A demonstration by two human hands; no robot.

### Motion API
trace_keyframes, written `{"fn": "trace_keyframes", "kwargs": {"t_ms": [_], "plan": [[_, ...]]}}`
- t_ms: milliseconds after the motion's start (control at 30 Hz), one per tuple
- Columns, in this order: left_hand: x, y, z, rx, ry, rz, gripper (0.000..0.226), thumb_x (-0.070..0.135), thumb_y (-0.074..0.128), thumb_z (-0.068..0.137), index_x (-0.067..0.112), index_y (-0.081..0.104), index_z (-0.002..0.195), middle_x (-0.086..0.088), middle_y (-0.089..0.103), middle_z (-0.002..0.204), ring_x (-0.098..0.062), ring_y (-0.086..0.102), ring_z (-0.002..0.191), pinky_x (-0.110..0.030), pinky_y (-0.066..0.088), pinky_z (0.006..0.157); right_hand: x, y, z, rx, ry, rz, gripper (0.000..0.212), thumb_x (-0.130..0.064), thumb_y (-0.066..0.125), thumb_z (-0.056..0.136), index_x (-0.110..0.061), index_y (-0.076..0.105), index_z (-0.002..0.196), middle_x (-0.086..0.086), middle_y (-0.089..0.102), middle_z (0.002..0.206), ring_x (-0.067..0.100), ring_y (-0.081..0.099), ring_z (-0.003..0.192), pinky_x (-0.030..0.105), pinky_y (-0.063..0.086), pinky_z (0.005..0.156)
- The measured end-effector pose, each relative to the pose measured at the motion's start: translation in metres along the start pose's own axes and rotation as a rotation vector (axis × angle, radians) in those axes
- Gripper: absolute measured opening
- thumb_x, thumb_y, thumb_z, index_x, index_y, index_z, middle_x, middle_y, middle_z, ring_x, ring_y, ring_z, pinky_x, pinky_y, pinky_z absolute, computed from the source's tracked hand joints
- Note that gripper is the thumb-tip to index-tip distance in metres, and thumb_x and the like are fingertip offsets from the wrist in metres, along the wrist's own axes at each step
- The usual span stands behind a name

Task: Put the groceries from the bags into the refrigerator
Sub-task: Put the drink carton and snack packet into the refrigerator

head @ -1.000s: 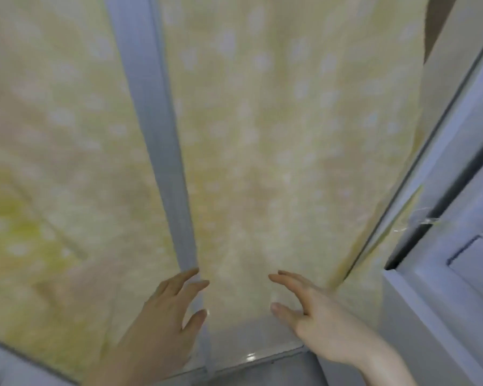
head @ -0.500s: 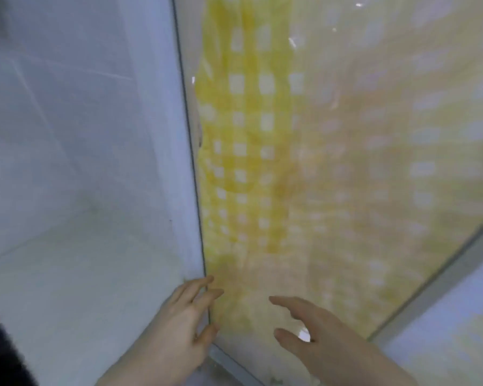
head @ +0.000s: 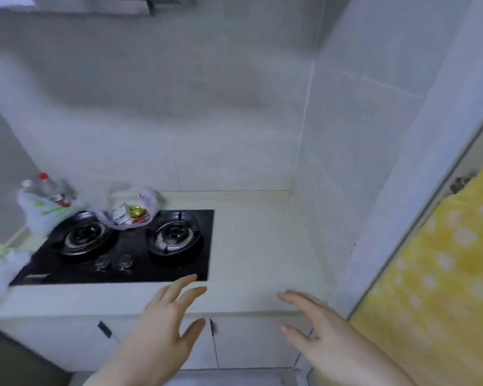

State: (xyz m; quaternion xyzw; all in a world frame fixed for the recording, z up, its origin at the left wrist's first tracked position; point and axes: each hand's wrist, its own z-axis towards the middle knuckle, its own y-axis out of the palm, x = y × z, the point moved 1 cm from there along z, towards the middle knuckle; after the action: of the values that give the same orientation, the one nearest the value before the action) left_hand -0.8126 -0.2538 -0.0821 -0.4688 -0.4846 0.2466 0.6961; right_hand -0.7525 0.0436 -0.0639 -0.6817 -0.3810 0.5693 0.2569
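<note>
**Empty hands, soft bags waiting at the back of the stove**

While both hands hover with nothing in them, the groceries sit well away at the far left. The left hand [head: 168, 327] floats over the front edge of the table [head: 257, 246], fingers spread and loosely straight; the right hand [head: 326, 335] hangs beside it, apart from it, fingers also relaxed and holding nothing.

Beyond the left hand lies a black glass stove [head: 129, 246], smooth and glossy, with two round ribbed burners and a pair of clear knobs. Across its back edge slumps a thin clear plastic bag [head: 131, 207] showing small packets and something gold and shiny. I judge it light, limp and crinkly, likely to sag and spill if lifted from below, so the gathered top of the film is the place to take hold. Further left stands a white plastic bag [head: 42, 210] with green print, holding a clear bottle [head: 49, 189] with a red cap. That one is probably heavier and the bottle slippery; taking it by the handles, or the bottle by its neck, seems safest.

Pale matte tiles cover the wall behind. A yellow patterned cloth [head: 441, 274] hangs at the right. No refrigerator shows in view.
</note>
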Motion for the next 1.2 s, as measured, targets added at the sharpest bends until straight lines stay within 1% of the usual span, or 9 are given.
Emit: {"fn": "trace_keyframes", "kwargs": {"t_ms": [100,233,333,533,700,833,967,1133,1200], "plan": [[-0.038,-0.022,-0.027,0.063,-0.103,0.013,0.052,0.05,0.058,0.095,0.044,0.045,0.144,0.034,0.02,0.153,-0.001,0.026,0.141,-0.022,0.031,0.112,-0.04,0.014,0.033,-0.06,-0.123,-0.022,0.054,-0.051,0.052,0.102,-0.046,0.034,0.153,-0.03,0.026,0.159,-0.01,0.03,0.144,0.005,0.017,0.11],[-0.089,-0.054,-0.049,0.156,-0.193,0.019,0.057,0.06,0.049,0.086,0.043,0.05,0.14,0.031,0.026,0.15,-0.007,0.038,0.134,-0.025,0.036,0.108,-0.101,0.033,0.069,-0.094,-0.249,-0.054,0.055,-0.05,0.052,0.103,-0.042,0.034,0.155,-0.029,0.027,0.159,-0.012,0.027,0.143,0.0,0.011,0.106],[-0.124,-0.077,-0.056,0.188,-0.245,0.018,0.052,0.051,0.059,0.091,0.043,0.049,0.141,0.029,0.027,0.152,-0.008,0.035,0.138,-0.026,0.033,0.112,-0.141,0.052,0.093,-0.115,-0.299,-0.036,0.054,-0.049,0.052,0.103,-0.043,0.036,0.154,-0.029,0.028,0.159,-0.012,0.028,0.142,0.003,0.013,0.108],[-0.185,-0.116,-0.059,0.223,-0.324,0.035,0.051,0.045,0.06,0.097,0.045,0.042,0.144,0.031,0.021,0.151,-0.003,0.031,0.138,-0.018,0.028,0.106,-0.209,0.096,0.139,-0.155,-0.377,-0.002,0.053,-0.051,0.054,0.101,-0.046,0.039,0.151,-0.033,0.026,0.158,-0.011,0.031,0.142,0.01,0.019,0.113],[-0.235,-0.122,-0.068,0.23,-0.413,0.027,0.05,0.046,0.061,0.095,0.046,0.044,0.142,0.032,0.021,0.151,0.004,0.032,0.127,-0.017,0.028,0.098,-0.238,0.117,0.175,-0.221,-0.364,-0.011,0.053,-0.054,0.055,0.099,-0.05,0.039,0.149,-0.039,0.023,0.155,-0.013,0.032,0.14,0.017,0.026,0.117],[-0.274,-0.12,-0.065,0.228,-0.489,0.027,0.053,0.052,0.06,0.09,0.045,0.046,0.141,0.032,0.022,0.149,-0.007,0.039,0.137,-0.02,0.032,0.098,-0.253,0.122,0.218,-0.272,-0.374,-0.031,0.054,-0.054,0.055,0.099,-0.05,0.038,0.15,-0.037,0.022,0.154,-0.011,0.031,0.142,0.015,0.024,0.116],[-0.301,-0.122,-0.051,0.229,-0.57,0.042,0.052,0.048,0.065,0.091,0.047,0.046,0.14,0.033,0.022,0.147,-0.009,0.04,0.138,-0.023,0.035,0.105,-0.26,0.127,0.266,-0.319,-0.401,-0.036,0.055,-0.054,0.054,0.1,-0.047,0.038,0.152,-0.037,0.022,0.153,-0.009,0.027,0.145,0.014,0.022,0.114],[-0.331,-0.138,-0.027,0.262,-0.652,0.061,0.053,0.054,0.067,0.082,0.046,0.055,0.133,0.029,0.034,0.147,-0.011,0.047,0.132,-0.029,0.041,0.104,-0.272,0.128,0.328,-0.381,-0.423,-0.032,0.056,-0.055,0.054,0.1,-0.047,0.037,0.153,-0.032,0.022,0.16,-0.006,0.028,0.146,0.017,0.024,0.114],[-0.341,-0.143,-0.017,0.281,-0.68,0.072,0.052,0.047,0.074,0.083,0.044,0.058,0.132,0.024,0.04,0.148,-0.014,0.05,0.131,-0.035,0.044,0.105,-0.277,0.128,0.351,-0.41,-0.425,-0.023,0.056,-0.055,0.054,0.1,-0.048,0.037,0.153,-0.033,0.022,0.16,-0.005,0.028,0.146,0.02,0.025,0.116]]}}
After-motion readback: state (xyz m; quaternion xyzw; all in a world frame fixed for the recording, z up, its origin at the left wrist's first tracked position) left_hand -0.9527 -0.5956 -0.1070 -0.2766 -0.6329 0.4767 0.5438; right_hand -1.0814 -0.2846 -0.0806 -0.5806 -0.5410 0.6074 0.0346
